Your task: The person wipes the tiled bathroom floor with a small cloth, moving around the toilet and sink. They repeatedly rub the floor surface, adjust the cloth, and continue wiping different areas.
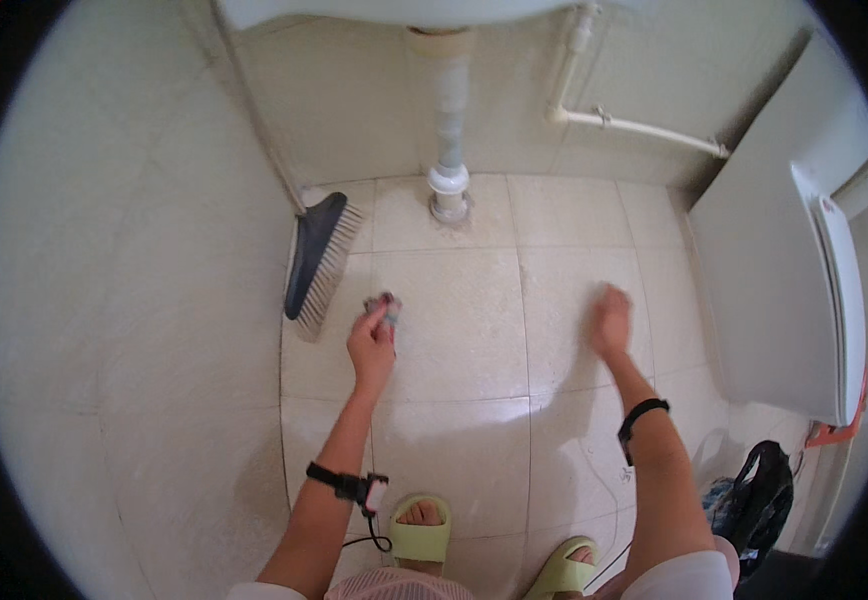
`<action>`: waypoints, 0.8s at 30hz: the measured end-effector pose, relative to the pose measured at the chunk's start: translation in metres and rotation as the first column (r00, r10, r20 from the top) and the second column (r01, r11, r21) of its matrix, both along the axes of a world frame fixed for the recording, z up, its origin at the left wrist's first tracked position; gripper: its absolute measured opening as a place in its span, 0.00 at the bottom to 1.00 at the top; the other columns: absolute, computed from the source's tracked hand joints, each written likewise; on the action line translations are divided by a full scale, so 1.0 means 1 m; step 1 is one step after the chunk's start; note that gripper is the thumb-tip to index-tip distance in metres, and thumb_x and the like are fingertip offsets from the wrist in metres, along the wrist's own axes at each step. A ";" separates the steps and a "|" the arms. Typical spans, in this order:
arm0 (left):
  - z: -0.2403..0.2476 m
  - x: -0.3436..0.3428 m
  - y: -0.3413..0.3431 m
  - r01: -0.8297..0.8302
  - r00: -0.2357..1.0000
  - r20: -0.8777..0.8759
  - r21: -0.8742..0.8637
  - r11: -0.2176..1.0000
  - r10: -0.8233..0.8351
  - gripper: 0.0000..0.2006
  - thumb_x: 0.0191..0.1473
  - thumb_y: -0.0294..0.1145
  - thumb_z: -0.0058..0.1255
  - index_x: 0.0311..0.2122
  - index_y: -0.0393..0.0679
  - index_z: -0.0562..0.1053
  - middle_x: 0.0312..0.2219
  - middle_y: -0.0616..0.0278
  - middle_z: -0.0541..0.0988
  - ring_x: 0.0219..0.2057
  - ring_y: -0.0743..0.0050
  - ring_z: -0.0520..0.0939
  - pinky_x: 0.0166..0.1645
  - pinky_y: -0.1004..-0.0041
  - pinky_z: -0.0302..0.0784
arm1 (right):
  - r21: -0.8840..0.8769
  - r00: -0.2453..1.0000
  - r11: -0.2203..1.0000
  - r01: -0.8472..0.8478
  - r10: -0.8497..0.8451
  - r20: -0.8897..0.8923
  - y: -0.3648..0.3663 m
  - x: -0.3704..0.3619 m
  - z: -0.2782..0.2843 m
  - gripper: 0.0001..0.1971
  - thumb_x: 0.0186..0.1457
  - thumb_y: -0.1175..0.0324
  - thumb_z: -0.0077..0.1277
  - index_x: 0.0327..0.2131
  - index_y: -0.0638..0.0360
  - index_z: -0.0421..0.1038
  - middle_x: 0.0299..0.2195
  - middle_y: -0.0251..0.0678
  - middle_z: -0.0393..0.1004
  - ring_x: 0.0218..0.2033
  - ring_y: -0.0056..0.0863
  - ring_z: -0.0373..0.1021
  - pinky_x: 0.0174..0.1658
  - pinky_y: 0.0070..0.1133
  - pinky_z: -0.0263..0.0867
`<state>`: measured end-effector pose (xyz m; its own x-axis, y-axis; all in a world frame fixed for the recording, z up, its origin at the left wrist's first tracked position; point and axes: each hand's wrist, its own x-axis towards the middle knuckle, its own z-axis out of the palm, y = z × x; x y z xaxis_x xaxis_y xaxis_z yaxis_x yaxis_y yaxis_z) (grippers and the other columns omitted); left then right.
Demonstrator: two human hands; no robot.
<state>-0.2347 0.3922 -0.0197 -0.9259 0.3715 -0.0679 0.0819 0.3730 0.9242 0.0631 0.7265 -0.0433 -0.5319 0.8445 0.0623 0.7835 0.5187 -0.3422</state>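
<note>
My left hand (370, 352) is closed, pinching a small crumpled object (391, 312) with grey, dark red and greenish patches. Its exact kind is too small to make out. Beneath that hand lies the pale tiled floor (449, 360), and a broom (316, 255) with a dark head and light bristles leans just to the left. Over the tiles on the right, my right hand (611, 318) is smeared by motion, its fingers blurred together. I see nothing in it, though its palm side is hidden.
A white drain pipe (449, 190) enters the floor ahead, below a white basin (384, 12). Thin white piping (644, 128) runs along the wall. On the right stand a white appliance (774, 270) and a black plastic bag (762, 500). Green slippers (421, 540) are on my feet.
</note>
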 end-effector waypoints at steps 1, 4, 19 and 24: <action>-0.004 -0.013 0.013 0.017 0.995 -0.094 -0.032 0.999 -0.020 0.17 0.55 0.15 0.49 0.48 0.39 0.80 0.35 0.53 0.78 0.35 0.61 0.80 0.43 0.70 0.75 | 0.095 0.987 0.990 0.107 -0.117 0.111 0.013 0.035 -0.007 0.27 0.68 0.59 0.38 0.64 0.64 0.59 0.64 0.53 0.60 0.68 0.52 0.50 0.72 0.40 0.42; -0.020 -0.040 0.068 0.070 0.915 -0.378 -0.200 0.977 -0.143 0.18 0.53 0.15 0.48 0.47 0.41 0.80 0.38 0.52 0.79 0.39 0.55 0.80 0.45 0.64 0.75 | 0.174 0.945 0.942 0.287 -0.308 0.111 0.026 0.095 -0.022 0.28 0.69 0.54 0.37 0.66 0.60 0.58 0.68 0.50 0.55 0.70 0.52 0.44 0.73 0.41 0.37; -0.011 0.097 0.287 0.738 0.457 -0.535 -0.218 0.639 -0.711 0.15 0.57 0.18 0.41 0.44 0.42 0.78 0.49 0.55 0.81 0.52 0.54 0.78 0.58 0.60 0.68 | 0.092 0.923 0.923 0.373 -0.380 0.069 0.014 0.099 -0.001 0.29 0.67 0.55 0.40 0.68 0.54 0.57 0.69 0.46 0.52 0.71 0.55 0.42 0.71 0.46 0.36; -0.016 -0.049 0.313 0.167 0.605 -0.595 -0.555 0.815 -0.529 0.26 0.46 0.14 0.46 0.52 0.46 0.77 0.50 0.55 0.79 0.42 0.50 0.76 0.52 0.61 0.66 | 0.075 0.917 0.917 0.391 -0.395 0.049 0.014 0.100 -0.006 0.29 0.67 0.56 0.40 0.68 0.56 0.56 0.70 0.48 0.51 0.71 0.55 0.40 0.71 0.46 0.34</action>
<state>-0.2839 0.7049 -0.0359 -0.5513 0.7766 0.3049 0.8311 0.4794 0.2819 0.1629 0.7408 -0.0496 -0.1620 0.9818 0.0992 0.9470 0.1830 -0.2639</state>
